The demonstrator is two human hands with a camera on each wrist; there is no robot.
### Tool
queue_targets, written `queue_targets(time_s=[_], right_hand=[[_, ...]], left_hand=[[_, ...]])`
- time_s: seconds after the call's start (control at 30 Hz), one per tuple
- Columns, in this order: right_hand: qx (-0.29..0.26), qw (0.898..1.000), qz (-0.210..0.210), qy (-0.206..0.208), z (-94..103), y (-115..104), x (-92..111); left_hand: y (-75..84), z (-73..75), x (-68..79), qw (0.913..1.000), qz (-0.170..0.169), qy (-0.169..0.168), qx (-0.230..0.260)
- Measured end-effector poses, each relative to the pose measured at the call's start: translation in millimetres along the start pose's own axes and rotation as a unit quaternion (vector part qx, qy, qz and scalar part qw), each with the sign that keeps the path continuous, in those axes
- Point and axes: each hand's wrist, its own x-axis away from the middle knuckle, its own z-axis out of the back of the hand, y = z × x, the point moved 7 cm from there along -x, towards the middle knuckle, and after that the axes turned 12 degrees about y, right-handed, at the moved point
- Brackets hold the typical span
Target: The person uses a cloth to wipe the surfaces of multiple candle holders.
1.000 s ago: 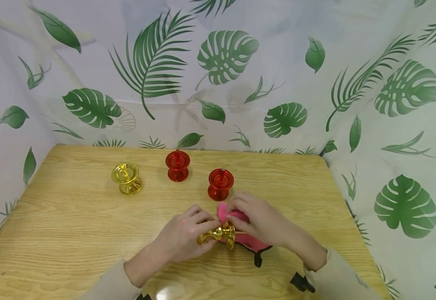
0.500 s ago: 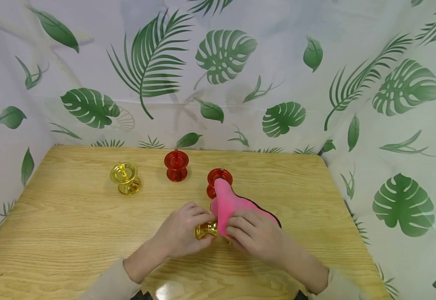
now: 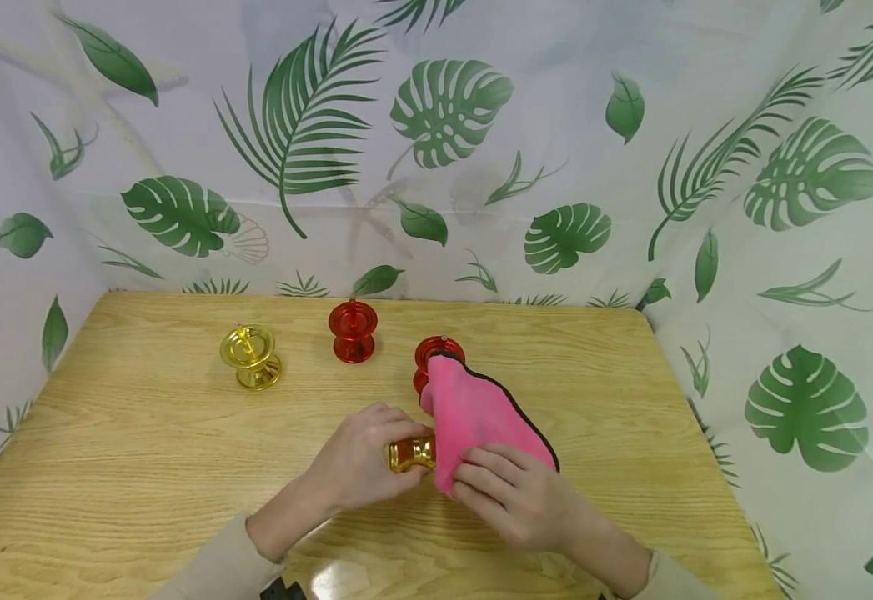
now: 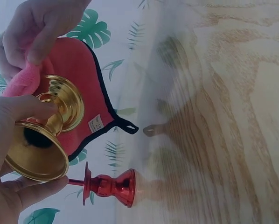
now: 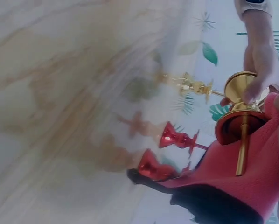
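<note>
My left hand grips a shiny gold candle holder tipped onto its side above the table. In the left wrist view its hollow base faces the camera, with thumb and fingers around the stem. My right hand holds a pink cloth with a dark edge, draped over the holder's dish end in the head view. From the right wrist, the holder's spike shows bare in front of the cloth. A white label and a small hanging loop are on the cloth.
A second gold candle holder stands upright at the left. Red candle holders stand farther back, one in the middle and one partly hidden behind the cloth. Leaf-printed sheeting rises behind the wooden table.
The cloth, bunched in the right hand a second ago, is now spread up and over the holder's dish end. The right hand has shifted down; the left hand keeps its grip.
</note>
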Motion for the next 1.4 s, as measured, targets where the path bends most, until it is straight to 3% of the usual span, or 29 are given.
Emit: queue_targets(time_s=[0.13, 0.27, 0.4, 0.57, 0.67, 0.8, 0.93, 1.03, 1.23, 1.33, 1.4], right_hand=[[-0.028, 0.997, -0.074, 0.008, 2.6, 16.3, -10.0], [-0.065, 0.986, -0.152, -0.001, 3.2, 36.6, -17.2], [-0.138, 0.958, -0.250, -0.010, 0.7, 54.4, -15.2], [-0.200, 0.914, -0.352, -0.005, -3.0, 70.0, -6.1], [-0.230, 0.876, -0.423, 0.018, -4.9, 79.2, 5.2], [-0.253, 0.821, -0.506, 0.083, -2.5, 89.5, 21.0], [-0.256, 0.781, -0.550, 0.149, 1.9, 96.0, 32.1], [-0.236, 0.749, -0.592, 0.182, 3.7, 99.6, 40.5], [-0.179, 0.660, -0.697, 0.214, 0.2, 98.3, 57.0], [-0.178, 0.632, -0.719, 0.226, -5.3, 92.8, 59.3], [-0.180, 0.623, -0.726, 0.229, -9.3, 89.0, 59.3]], left_hand=[[3.0, 3.5, -1.8, 0.9998, -0.013, 0.015, -0.010], [10.3, 6.3, -5.2, 0.9985, -0.041, 0.032, -0.019], [15.6, 6.9, -6.2, 0.9974, -0.058, 0.038, -0.020], [15.2, 8.9, -4.6, 0.9972, -0.056, 0.044, -0.021], [13.1, 10.5, -3.8, 0.9975, -0.049, 0.049, -0.014], [10.9, 14.4, -3.1, 0.9968, -0.036, 0.069, 0.019], [9.4, 18.6, -3.6, 0.9938, -0.023, 0.093, 0.057], [7.4, 21.7, -4.7, 0.9904, -0.008, 0.112, 0.081], [-0.2, 28.1, -8.2, 0.9793, 0.060, 0.159, 0.111], [-3.5, 30.1, -9.2, 0.9721, 0.100, 0.177, 0.118], [-5.1, 30.3, -9.5, 0.9667, 0.123, 0.185, 0.128]])
